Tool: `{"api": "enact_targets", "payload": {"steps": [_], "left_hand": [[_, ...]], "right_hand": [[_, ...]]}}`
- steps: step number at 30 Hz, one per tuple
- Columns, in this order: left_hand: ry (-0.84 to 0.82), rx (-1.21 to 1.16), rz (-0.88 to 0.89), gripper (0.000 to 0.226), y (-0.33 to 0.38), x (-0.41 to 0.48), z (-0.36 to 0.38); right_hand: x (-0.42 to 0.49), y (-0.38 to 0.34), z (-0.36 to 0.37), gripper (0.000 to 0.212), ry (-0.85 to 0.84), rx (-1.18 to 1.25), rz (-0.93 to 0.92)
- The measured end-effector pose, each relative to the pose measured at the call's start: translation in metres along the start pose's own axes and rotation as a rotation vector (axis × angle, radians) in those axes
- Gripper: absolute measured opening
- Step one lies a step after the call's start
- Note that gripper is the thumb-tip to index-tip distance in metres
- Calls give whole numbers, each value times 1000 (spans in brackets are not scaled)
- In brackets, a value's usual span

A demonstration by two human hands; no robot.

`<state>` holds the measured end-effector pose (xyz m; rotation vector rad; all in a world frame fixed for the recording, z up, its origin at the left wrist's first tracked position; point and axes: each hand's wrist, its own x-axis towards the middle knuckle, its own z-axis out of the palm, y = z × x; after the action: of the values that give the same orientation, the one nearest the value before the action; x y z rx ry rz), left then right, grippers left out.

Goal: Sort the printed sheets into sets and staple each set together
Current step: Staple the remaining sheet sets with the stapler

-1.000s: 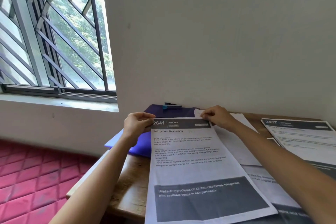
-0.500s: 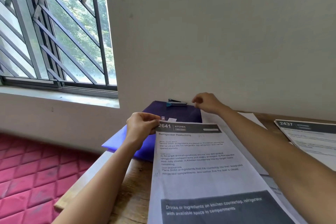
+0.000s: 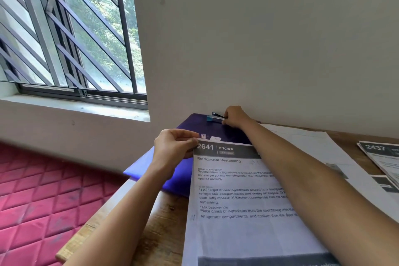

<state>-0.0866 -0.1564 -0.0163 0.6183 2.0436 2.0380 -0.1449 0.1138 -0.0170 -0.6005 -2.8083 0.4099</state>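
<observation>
A printed sheet set headed "2641 Kitchen, Refrigerator Restocking" [image 3: 237,211] lies on the wooden table [image 3: 159,229] in front of me. My left hand [image 3: 172,149] pinches its top left corner. My right hand [image 3: 234,117] reaches across to the back by the wall and closes its fingers on the small blue and black stapler [image 3: 213,117], which sits on a purple folder [image 3: 187,170]. More white sheets [image 3: 323,157] lie to the right under my right forearm, and a stack headed "2437" [image 3: 382,157] sits at the far right.
The white wall stands right behind the table. A barred window [image 3: 64,34] with a sill is at the left. Below the table's left edge lies a red quilted mat [image 3: 43,196]. The purple folder overhangs the table's left edge.
My right hand let go of the sheet's top right corner and moved back and left to the stapler, taking hold of it. My left hand kept its pinch on the corner.
</observation>
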Motion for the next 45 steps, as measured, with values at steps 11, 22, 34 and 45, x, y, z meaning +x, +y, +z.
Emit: {"api": "enact_targets", "payload": {"steps": [11,22,34,45], "left_hand": [[9,-48,-2,10,3,-1,-3],[-24,-105,101,11,16,-10,-6],[19,7,257,16,14,-11,-6],[18,-5,247,12,11,-9,-4]], "right_hand": [[-52,-22,-47,12,40,1419,134],[-121,-66,-67,23,-125,1868,259],[-136,-74,-57,25,-103,1167,-41],[-139,-76,-63,23,-89,1152,-125]]}}
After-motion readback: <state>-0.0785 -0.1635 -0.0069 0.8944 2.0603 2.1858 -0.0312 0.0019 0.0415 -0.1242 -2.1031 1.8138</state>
